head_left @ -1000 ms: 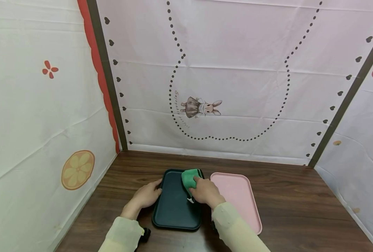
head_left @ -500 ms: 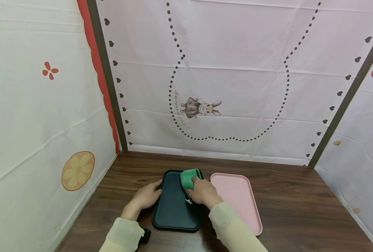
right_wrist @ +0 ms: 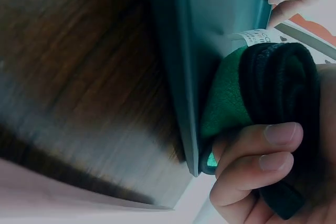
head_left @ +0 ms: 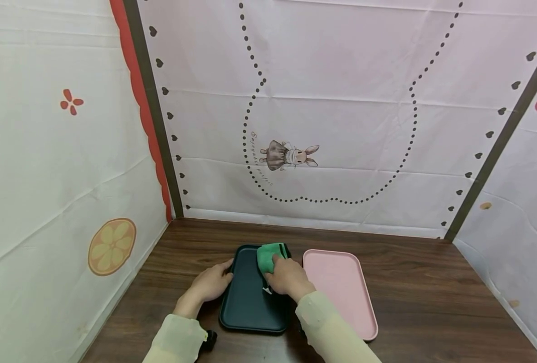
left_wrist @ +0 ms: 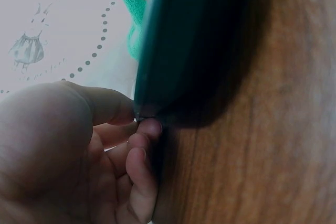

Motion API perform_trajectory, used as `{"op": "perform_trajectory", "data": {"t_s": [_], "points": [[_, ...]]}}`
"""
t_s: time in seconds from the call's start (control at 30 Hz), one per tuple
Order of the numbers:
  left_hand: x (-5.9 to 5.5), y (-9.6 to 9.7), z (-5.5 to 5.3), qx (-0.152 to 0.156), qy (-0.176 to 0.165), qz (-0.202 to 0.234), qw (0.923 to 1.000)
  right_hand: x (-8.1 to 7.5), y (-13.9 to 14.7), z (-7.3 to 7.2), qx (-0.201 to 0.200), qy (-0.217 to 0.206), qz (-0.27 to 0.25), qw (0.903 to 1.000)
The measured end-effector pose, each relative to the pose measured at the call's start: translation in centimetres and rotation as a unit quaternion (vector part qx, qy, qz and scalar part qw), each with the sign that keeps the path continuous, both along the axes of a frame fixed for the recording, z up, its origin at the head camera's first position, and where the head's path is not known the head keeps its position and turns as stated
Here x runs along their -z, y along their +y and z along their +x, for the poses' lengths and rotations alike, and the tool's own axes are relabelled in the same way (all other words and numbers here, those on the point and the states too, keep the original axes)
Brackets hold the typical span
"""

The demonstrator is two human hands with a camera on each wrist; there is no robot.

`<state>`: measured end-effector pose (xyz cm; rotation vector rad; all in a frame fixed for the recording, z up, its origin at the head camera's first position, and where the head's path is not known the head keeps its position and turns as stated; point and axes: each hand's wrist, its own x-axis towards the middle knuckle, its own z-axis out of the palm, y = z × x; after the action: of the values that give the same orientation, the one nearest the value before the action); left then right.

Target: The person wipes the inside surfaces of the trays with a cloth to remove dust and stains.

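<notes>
A dark green tray (head_left: pixel 250 310) lies on the wooden table, its long sides running away from me. At its left edge, my left hand (head_left: pixel 210 282) pinches the rim, thumb on top and fingertips against the side, as the left wrist view shows. My right hand (head_left: pixel 290 279) grips a folded green cloth (head_left: pixel 268 256) and presses it on the tray's far right part. Black edging (right_wrist: pixel 275 72) and a white label (right_wrist: pixel 255 36) show on the cloth in the right wrist view. Part of the tray's right rim is hidden under the right hand and forearm.
A pink tray (head_left: pixel 341 287) lies just to the right of the green one, partly covered by the right sleeve (head_left: pixel 332 327). Printed white sheets (head_left: pixel 332 126) stand as walls behind and at both sides of the table (head_left: pixel 431 302).
My right hand has slid the cloth a little to the left over the green tray. The left hand and both trays have stayed in place.
</notes>
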<state>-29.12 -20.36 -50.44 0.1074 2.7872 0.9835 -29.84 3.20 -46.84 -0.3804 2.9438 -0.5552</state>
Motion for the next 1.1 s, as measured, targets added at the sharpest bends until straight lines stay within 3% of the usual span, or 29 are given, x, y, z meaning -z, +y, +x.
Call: {"op": "perform_trajectory", "data": {"t_s": [0.5,1.1], "points": [[-0.5,0.1,0.2,0.003,0.006,-0.014,0.9999,-0.2,-1.1,-0.1,-0.010,-0.009,0.004,0.9999],[-0.2,0.0,0.2,0.000,0.014,-0.019,0.9997,-0.2,-2.9,-0.4,-0.013,-0.026,0.005,0.9995]]}}
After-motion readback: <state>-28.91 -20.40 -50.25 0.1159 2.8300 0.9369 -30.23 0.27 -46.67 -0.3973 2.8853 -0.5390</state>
